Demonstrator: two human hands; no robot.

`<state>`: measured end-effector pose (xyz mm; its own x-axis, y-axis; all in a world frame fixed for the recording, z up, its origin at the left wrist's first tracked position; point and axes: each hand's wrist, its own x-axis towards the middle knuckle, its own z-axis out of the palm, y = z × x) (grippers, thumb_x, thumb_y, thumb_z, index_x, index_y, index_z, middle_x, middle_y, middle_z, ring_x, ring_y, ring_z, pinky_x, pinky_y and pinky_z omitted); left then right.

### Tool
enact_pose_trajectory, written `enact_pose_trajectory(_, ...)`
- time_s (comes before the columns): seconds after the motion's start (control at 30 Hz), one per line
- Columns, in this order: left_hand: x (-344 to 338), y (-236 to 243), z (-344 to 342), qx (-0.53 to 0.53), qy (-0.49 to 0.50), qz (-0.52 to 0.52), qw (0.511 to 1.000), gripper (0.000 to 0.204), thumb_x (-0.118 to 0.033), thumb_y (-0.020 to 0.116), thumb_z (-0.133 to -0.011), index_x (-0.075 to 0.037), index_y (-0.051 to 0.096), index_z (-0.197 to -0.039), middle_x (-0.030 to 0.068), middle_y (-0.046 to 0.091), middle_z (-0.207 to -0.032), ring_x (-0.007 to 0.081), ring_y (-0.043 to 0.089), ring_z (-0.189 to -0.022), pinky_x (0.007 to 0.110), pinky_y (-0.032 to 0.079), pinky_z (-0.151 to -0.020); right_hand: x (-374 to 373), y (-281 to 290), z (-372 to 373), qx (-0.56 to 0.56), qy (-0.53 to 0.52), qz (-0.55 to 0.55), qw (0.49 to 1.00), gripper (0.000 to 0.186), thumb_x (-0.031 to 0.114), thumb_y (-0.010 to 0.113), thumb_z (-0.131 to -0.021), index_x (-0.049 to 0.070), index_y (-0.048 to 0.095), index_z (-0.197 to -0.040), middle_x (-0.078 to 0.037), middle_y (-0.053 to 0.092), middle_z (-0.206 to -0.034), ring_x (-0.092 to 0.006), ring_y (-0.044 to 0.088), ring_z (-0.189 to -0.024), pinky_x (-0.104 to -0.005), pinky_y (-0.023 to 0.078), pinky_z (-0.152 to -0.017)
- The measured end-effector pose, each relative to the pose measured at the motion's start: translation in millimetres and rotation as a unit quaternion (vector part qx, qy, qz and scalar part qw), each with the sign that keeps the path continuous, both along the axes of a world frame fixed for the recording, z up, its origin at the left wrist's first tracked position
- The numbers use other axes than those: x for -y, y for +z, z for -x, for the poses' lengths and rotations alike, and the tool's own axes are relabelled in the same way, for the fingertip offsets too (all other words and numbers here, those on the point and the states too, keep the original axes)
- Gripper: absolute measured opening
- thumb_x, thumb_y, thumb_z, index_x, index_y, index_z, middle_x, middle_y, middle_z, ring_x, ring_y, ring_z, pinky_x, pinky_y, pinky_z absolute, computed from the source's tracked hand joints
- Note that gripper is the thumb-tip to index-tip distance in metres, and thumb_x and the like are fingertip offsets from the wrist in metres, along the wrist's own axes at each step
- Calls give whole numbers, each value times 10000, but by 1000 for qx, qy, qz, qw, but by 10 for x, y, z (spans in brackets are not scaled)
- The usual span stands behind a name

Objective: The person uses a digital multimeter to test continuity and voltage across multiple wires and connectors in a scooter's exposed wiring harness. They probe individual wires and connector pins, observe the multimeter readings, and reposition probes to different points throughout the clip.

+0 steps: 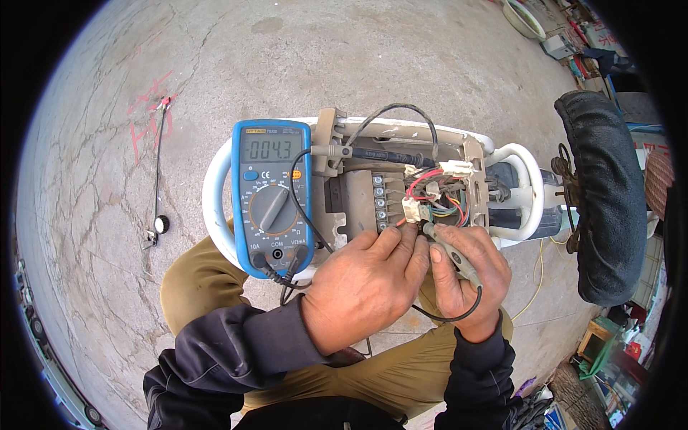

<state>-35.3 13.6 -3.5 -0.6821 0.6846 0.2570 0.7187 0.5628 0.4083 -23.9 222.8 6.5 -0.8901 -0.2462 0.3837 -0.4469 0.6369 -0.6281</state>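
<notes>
My right hand (469, 276) is closed around a grey test probe (456, 259), its tip end pointing in among the wires. Beside it, my left hand (376, 276) has its fingers bent and pressed together just below a white plug connector (413, 210); what they pinch is hidden. Several coloured wires (453, 204) bunch there, next to a controller box (362, 201) with a row of screw terminals. A blue-cased multimeter (271, 197) stands left of my hands with its display showing a reading. A second test probe (390, 155) lies across the open compartment.
The parts sit in a white tubular frame (215, 193) over my knees. A black padded seat (603, 197) stands at the right. On the concrete floor (193, 64) lies a thin rod-like tool (159, 179) with a round dial. Clutter lines the right edge, with a basin (523, 20) at upper right.
</notes>
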Motion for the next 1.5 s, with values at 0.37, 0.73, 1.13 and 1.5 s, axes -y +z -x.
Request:
enact_pose_trajectory(0.37,0,7,14,5,1,-15,1000,484,-133,691,-820,98,699,-1245,273,728,-1368,303,715,-1074,375,578,-857,22,1,12,-12,-11,11,1000,349,-28,850,-869,-8,750,-1202,-173,776,-1015,-335,759,-820,-393,601,-697)
enact_pose_trajectory(0.73,-21,-11,2,1,3,-2,1000,474,-126,691,-843,89,704,-1265,256,733,-1353,321,716,-1128,396,582,-896,8,-28,17,-8,-34,12,999,251,-14,839,-853,-18,768,-1093,-153,769,-921,-323,753,-748,-380,583,-655)
enact_pose_trajectory(1.13,-9,8,-1,18,0,3,1000,497,-110,707,-842,89,695,-1296,254,733,-1362,316,717,-1146,396,583,-912,7,-43,9,9,-37,17,999,248,9,835,-880,-11,759,-1115,-162,762,-932,-333,752,-754,-387,579,-655)
enact_pose_trajectory(1.5,-9,10,-4,16,0,12,1000,482,-107,712,-853,89,697,-1294,254,735,-1364,308,717,-1143,392,584,-909,4,-51,9,8,-35,19,999,256,7,837,-882,-12,758,-1124,-162,763,-933,-332,755,-758,-388,580,-651)
